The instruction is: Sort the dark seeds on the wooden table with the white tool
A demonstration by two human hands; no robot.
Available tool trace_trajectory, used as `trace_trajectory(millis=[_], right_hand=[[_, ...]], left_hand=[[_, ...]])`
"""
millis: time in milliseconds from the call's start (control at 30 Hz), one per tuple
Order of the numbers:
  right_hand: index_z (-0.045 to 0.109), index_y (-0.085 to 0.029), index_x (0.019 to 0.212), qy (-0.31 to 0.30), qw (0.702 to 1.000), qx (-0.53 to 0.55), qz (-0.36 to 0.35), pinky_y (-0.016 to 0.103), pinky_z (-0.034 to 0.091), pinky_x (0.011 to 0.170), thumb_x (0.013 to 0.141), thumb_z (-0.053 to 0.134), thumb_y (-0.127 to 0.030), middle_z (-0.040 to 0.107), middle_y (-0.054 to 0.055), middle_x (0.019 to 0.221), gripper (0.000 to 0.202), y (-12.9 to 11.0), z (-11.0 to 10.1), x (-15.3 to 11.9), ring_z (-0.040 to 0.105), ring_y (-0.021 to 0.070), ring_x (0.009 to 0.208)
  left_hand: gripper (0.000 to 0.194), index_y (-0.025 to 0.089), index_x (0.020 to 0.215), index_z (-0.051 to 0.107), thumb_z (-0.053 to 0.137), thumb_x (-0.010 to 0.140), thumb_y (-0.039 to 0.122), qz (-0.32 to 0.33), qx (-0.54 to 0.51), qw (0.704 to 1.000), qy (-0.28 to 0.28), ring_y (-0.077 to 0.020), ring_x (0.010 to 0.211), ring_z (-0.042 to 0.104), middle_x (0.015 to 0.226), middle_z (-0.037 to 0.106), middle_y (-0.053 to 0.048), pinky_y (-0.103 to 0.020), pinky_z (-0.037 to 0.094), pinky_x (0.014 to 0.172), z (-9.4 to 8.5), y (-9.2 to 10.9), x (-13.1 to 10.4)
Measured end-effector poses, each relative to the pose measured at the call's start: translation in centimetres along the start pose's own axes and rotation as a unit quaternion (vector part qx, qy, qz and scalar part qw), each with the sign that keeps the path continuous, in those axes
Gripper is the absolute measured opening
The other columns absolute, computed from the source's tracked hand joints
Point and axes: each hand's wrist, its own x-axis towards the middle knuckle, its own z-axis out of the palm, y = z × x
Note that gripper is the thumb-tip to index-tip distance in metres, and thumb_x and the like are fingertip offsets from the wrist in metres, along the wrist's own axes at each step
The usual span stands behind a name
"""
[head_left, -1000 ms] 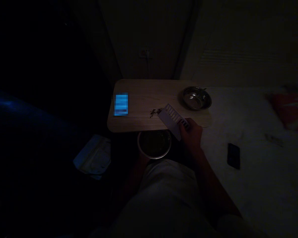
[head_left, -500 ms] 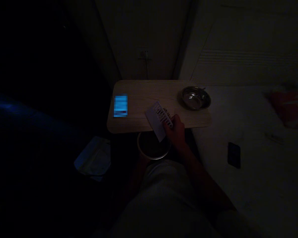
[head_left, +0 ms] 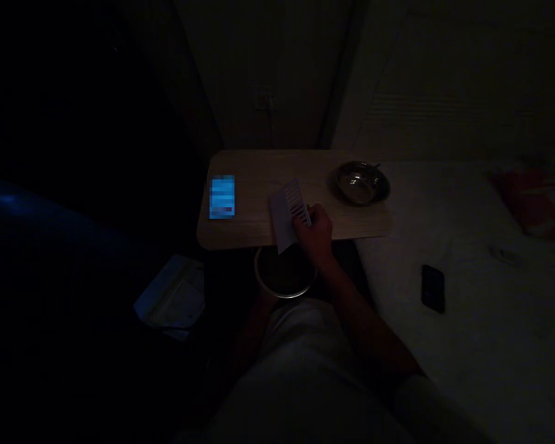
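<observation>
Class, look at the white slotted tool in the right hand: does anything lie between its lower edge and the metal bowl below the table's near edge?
Nothing visible does. The white slotted tool, held by the right hand, hangs over the table edge, directly above the open metal bowl.

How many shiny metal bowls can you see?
2: one bowl on the wooden table's far right, one bowl below its near edge, under the right hand. Darkness may hide more.

On the table [head_left: 259,179], a lit phone [head_left: 222,197] lies left, a bowl [head_left: 362,183] right; another bowl [head_left: 283,276] sits below its near edge.
</observation>
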Motion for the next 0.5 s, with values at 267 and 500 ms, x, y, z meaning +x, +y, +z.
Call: trace_trajectory(millis=[267,500], right_hand=[[0.045,-0.035,0.095,0.026,0.999,-0.026,-0.006,0.048,0.062,0.098,0.092,0.069,-0.025,0.07,0.006,0.099,0.026,1.2,4.2,-0.5,0.068,0.0312,0.1],[0.05,-0.033,0.107,0.019,0.999,-0.049,-0.007,0.055,0.064,0.104,0.104,0.062,-0.03,0.071,0.011,0.11,0.013,3.1,2.6,-2.0,0.071,0.0357,0.109]], left_hand=[[0.071,0.02,0.113,0.092,0.038,0.128,0.064,0.039,-0.027,0.995,0.089,-0.0417,0.184,0.052,0.124,0.095,-0.014,-0.063,0.037,0.156,1.5,-0.2,-0.9],[0.082,0.017,0.126,0.091,0.034,0.127,0.076,0.01,-0.035,0.998,0.047,-0.0428,0.183,0.055,0.14,0.094,-0.018,-0.065,0.031,0.159,1.1,-0.4,-0.6]])
